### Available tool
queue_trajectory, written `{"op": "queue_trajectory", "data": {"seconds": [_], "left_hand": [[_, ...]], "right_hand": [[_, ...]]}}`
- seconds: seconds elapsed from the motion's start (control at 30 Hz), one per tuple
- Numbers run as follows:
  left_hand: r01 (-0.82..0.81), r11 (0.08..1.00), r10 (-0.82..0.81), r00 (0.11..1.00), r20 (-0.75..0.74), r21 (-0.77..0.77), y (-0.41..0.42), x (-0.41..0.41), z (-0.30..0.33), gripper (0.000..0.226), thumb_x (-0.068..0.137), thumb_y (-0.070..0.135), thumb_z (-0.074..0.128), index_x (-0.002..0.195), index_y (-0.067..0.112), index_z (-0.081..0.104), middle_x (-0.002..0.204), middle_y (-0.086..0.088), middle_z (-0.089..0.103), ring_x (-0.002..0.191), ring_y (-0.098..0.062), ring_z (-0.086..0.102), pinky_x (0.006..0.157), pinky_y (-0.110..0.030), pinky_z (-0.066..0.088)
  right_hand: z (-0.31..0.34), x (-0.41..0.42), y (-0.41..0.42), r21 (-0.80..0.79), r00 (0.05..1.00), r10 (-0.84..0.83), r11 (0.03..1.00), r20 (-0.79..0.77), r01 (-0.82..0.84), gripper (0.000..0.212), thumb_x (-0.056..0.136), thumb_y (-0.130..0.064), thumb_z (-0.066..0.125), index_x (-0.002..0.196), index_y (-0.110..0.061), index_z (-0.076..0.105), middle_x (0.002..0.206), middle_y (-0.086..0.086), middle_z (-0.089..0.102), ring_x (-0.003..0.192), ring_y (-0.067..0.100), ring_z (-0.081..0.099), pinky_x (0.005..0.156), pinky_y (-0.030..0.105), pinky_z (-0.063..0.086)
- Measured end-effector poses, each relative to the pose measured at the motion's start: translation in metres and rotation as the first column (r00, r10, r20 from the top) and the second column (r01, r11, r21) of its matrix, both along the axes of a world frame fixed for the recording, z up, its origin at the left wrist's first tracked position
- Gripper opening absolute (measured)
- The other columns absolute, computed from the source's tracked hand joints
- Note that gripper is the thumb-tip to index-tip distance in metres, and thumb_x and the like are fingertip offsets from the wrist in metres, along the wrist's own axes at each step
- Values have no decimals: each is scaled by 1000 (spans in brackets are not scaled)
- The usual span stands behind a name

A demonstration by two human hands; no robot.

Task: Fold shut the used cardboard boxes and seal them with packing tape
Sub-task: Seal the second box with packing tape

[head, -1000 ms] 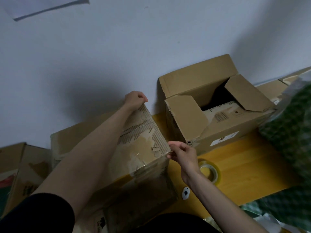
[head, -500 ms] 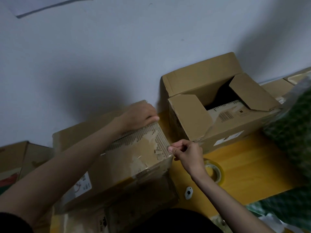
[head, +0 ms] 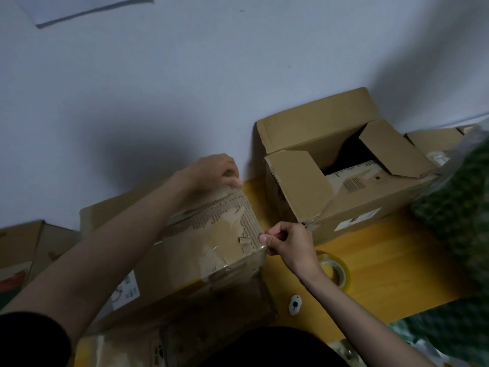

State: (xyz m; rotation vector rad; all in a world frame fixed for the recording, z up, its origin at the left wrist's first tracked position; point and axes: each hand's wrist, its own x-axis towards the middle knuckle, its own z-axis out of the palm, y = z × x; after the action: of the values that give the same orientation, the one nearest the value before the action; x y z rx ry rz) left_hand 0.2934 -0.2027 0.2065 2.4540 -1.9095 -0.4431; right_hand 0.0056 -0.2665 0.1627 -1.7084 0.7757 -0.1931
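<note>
Head camera looks down on a person working at a yellow wooden surface (head: 383, 263) set against a pale wall (head: 185, 88). Nearest to them sits a worn cardboard box (head: 211, 242), its top flap torn so the corrugated ribs show, with clear tape across its near edge. Their left hand (head: 211, 169) rests at the far edge of that flap, fingers curled over it and gripping the cardboard. Their right hand (head: 288, 245) is at the box's right corner, thumb and forefinger pressed together in a pinch; it seems to hold a strip of clear tape or the flap edge there, but I cannot tell which.

Just right of the worn box, touching or nearly so, stands a second cardboard box (head: 344, 186) with all its flaps open, a white label on its front and a printed label visible inside. A roll of clear packing tape (head: 334, 271) lies flat on the surface beside the right wrist, between the two boxes and the near edge. A small white object (head: 294, 304) lies nearer the person. More flattened cardboard (head: 23, 250) leans at the left, and green patterned wrapping (head: 460, 207) fills the right side.
</note>
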Motion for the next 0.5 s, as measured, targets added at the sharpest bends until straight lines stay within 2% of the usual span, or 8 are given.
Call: {"op": "queue_trajectory", "data": {"seconds": [0.07,0.13,0.27,0.33,0.37,0.43,0.47,0.5], "left_hand": [[-96,994,96,995,-13,58,-2,8,1,73,84,80,43,121,22,66,122,5,59,115,-13,53,97,-39,46],[-169,984,171,984,-38,49,-4,6,-5,69,88,70,50,130,17,60,131,1,55,119,-17,53,99,-37,44],[-234,972,235,972,3,33,-2,-3,-12,67,93,67,46,132,13,54,129,-1,51,112,-18,54,93,-38,47],[-243,970,241,967,88,15,-2,-12,-9,61,100,61,38,129,10,56,127,-5,55,111,-20,54,92,-38,47],[-238,971,235,961,145,6,-1,-19,-6,59,104,55,30,128,9,58,128,-7,57,115,-24,53,95,-40,45],[-201,979,201,963,180,-19,0,-36,-7,73,105,46,3,126,11,64,135,-12,59,128,-32,48,106,-46,38],[-184,983,184,966,181,-16,1,-46,-12,79,105,45,-4,128,13,64,143,-14,54,138,-34,41,113,-48,33],[-203,979,202,966,159,-11,3,-62,-14,74,106,46,1,135,14,60,154,-13,43,147,-34,28,120,-49,24]], "right_hand": [[-1,0,-1,-10,1000,17,1000,-9,-17,18,82,-24,82,83,-9,72,77,5,74,70,18,72,72,36,62],[-4,1,-4,-39,999,40,998,-27,-41,25,77,-28,87,83,-11,70,79,7,73,75,22,72,73,38,62],[-6,2,-3,-70,997,69,995,-29,-71,25,76,-27,88,80,-14,67,77,9,73,73,23,73,73,43,61],[-4,3,-4,-94,996,86,992,-32,-89,23,77,-22,87,77,-15,65,75,10,72,70,23,73,72,42,61],[-3,5,-5,-109,995,95,989,-35,-98,24,78,-20,87,74,-16,63,74,11,72,70,24,72,72,42,61],[0,6,-9,-121,993,112,986,-45,-116,27,78,-17,87,71,-19,61,75,13,71,72,29,72,71,43,60],[1,6,-10,-116,992,118,986,-45,-123,27,78,-16,87,71,-19,61,76,15,71,73,31,71,69,41,60],[2,6,-11,-103,992,120,987,-41,-124,26,78,-15,86,72,-18,61,77,16,71,73,32,71,65,37,60]]}}
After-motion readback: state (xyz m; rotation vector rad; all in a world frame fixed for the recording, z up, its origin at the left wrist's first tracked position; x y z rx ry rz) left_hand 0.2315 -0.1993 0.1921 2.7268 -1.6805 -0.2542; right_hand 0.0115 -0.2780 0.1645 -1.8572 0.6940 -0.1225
